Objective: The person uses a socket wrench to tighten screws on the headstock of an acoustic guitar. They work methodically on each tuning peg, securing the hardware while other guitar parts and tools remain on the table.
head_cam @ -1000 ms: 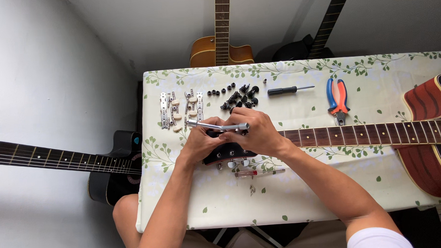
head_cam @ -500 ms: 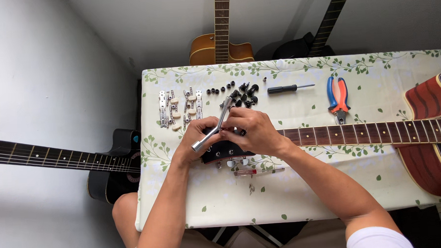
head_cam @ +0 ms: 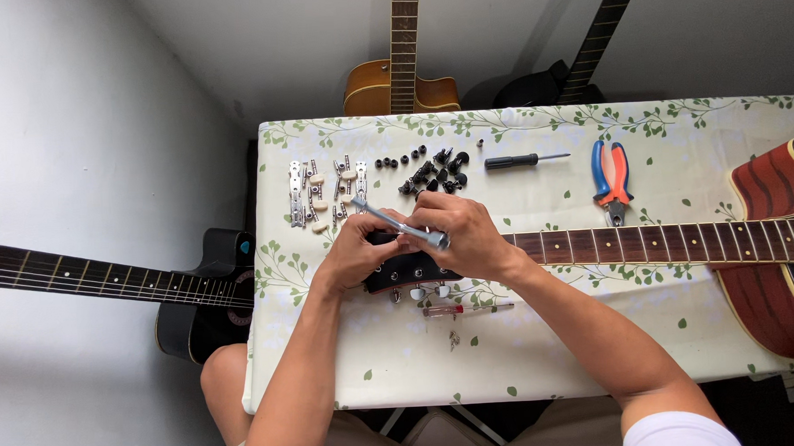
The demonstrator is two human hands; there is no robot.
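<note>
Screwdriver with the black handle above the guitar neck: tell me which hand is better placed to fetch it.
Right, probably. The screwdriver lies up and to the right of the right hand, on that hand's side. The left hand sits farther left, at the guitar headstock, and would have to cross over. Both hands grip the metal wrench.

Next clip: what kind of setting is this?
Probably a small home guitar-repair corner. A red guitar lies across a table with a leaf-print cloth; tuning machines, a screwdriver and pliers are laid out. More guitars lean on the walls.
</note>
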